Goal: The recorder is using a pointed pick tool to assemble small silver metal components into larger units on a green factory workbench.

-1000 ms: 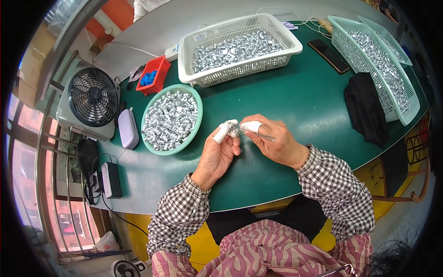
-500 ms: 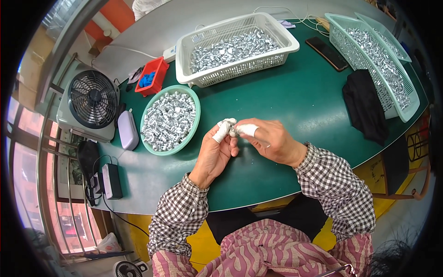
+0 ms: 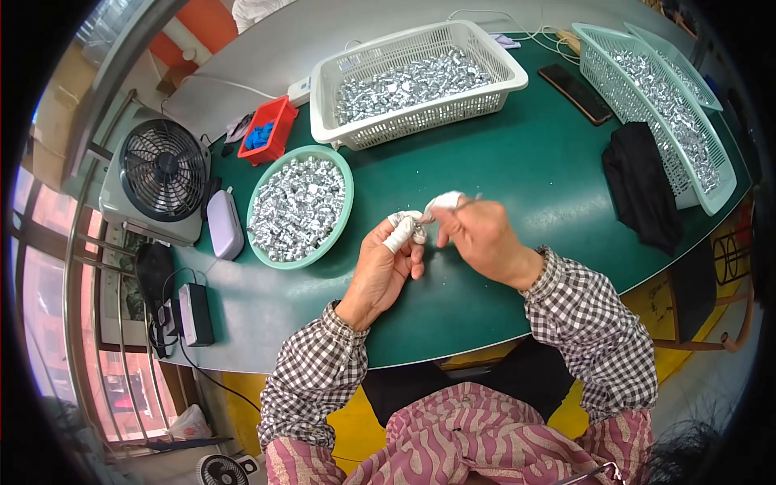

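A small silvery metal part (image 3: 418, 234), shiny and partly hidden, sits pinched between the taped fingertips of the left hand (image 3: 386, 267), over the green table (image 3: 517, 170) at the picture's centre. The right hand (image 3: 482, 238) meets it from three o'clock, gripping a thin tool (image 3: 467, 202). Both hands have drifted slightly toward twelve o'clock since half a second ago. The part's axis cannot be told. The round green basket (image 3: 301, 208) lies at nine o'clock.

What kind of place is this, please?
Probably a small workshop for hand assembly or sorting: baskets and a round bowl full of small silver parts on a green table, and both hands with taped fingers working on one part.
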A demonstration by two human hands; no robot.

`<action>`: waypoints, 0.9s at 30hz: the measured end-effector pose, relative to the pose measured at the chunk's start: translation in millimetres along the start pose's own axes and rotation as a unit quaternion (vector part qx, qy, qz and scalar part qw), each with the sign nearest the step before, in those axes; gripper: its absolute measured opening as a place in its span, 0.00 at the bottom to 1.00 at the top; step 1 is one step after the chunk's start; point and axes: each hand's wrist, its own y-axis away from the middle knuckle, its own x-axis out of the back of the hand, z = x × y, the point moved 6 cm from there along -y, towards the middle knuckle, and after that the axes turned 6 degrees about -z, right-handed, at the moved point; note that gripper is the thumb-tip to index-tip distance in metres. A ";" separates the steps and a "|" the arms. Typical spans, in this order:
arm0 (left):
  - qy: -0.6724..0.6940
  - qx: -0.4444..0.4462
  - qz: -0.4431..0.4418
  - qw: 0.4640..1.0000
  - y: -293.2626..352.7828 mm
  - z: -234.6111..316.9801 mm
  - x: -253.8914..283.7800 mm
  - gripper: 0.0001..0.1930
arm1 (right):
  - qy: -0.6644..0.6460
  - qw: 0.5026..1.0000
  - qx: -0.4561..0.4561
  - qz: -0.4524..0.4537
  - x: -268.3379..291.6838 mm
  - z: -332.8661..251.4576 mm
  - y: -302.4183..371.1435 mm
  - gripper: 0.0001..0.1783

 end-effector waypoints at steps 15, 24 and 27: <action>-0.093 -0.018 0.032 0.995 -1.5 4.5 -5.5 0.09 | -0.293 0.896 -0.328 0.060 0.2 46.9 4.4 0.13; -0.192 -0.075 0.067 0.976 -0.8 17.8 -0.5 0.10 | -0.166 0.934 -0.298 0.109 13.9 66.5 6.7 0.15; -0.210 -0.083 0.080 0.971 -1.2 18.5 -0.9 0.10 | -0.144 0.936 -0.300 0.111 17.6 72.2 6.1 0.15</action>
